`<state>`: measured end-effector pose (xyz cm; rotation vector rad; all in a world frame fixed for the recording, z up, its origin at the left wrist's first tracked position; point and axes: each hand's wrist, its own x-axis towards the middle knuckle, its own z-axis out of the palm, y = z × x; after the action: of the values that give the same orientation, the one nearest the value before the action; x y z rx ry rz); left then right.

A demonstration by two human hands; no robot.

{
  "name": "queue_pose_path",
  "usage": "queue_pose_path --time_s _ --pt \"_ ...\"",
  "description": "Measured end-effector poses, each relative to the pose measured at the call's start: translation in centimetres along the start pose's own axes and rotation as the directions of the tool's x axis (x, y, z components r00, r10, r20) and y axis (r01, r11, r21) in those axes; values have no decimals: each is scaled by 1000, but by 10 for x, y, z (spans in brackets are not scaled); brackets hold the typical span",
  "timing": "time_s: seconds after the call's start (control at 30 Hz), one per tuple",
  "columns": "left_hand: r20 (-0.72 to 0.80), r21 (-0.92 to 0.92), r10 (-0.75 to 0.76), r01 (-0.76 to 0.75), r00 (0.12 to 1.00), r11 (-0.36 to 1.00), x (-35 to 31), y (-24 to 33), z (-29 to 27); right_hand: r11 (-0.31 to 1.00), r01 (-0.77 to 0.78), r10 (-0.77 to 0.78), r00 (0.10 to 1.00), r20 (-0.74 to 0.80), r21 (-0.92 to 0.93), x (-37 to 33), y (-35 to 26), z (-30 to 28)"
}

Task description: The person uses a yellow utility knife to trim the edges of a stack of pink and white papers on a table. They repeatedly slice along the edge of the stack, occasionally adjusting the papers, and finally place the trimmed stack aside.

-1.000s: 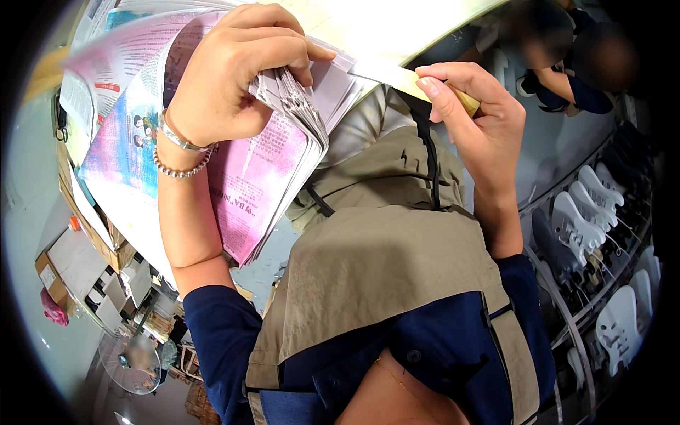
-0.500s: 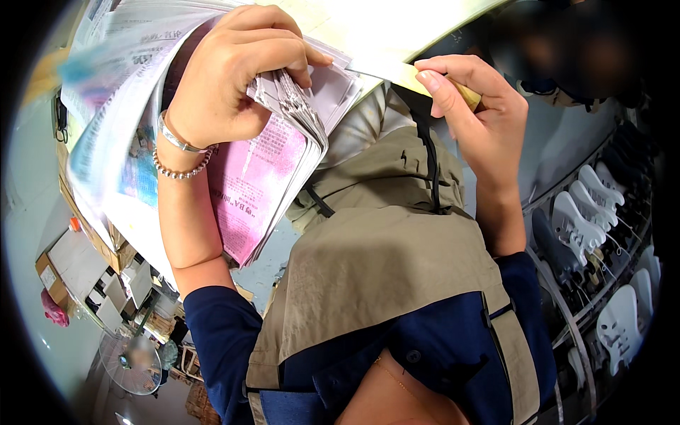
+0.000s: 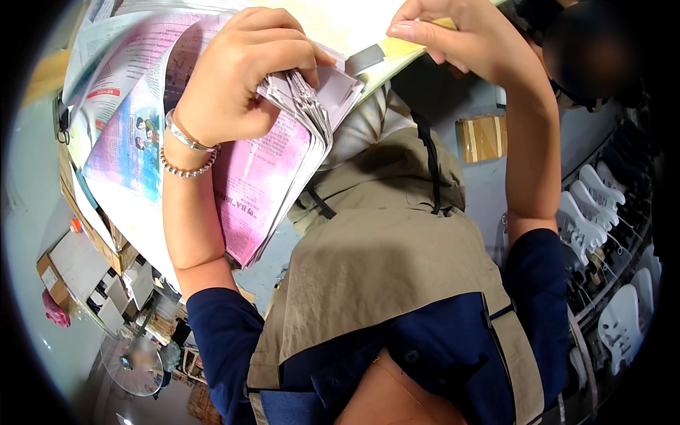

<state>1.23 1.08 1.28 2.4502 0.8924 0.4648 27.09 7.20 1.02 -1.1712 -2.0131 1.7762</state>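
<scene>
My left hand (image 3: 234, 81) is closed on the crumpled, folded edge of a stack of newspaper (image 3: 258, 191), printed pink on its lower face. Other sheets, with blue and pink print, spread out left of that wrist. In my right hand (image 3: 471, 35) is a knife (image 3: 364, 59) with a yellow handle and a short, broad grey blade. The fingers pinch the handle, and the blade points left over the pale tabletop, close to the stack's right corner. Its exact tip shape is hard to make out.
The bright table (image 3: 347, 25) lies along the top. A taped brown package (image 3: 482, 138) sits on the floor beyond my apron. On the right, a rack (image 3: 584, 312) carries white plastic shapes (image 3: 616, 326). A person (image 3: 588, 57) is at upper right. A fan (image 3: 132, 363) stands lower left.
My right hand has moved up and away from my body with the knife, whose blade now shows its broad side. The sheets at left, blurred before, have settled; my left hand keeps its grip.
</scene>
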Motion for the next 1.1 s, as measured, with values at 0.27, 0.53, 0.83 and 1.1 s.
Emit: queue_pose_path --time_s 0.27,0.53,0.83,1.1 --pt "-40 -3 -18 17 999 1000 -6 -10 11 997 -8 35 942 333 -82 42 0 7" --pt "-54 -114 -14 8 998 993 3 -4 8 977 139 -82 946 313 -163 29 17 11" --pt "-236 -552 5 -138 972 823 -18 -43 4 973 -75 5 953 303 220 -33 14 130" --pt "-322 -668 -49 -190 946 720 -25 -47 5 879 468 -369 785 498 -88 -42 26 253"
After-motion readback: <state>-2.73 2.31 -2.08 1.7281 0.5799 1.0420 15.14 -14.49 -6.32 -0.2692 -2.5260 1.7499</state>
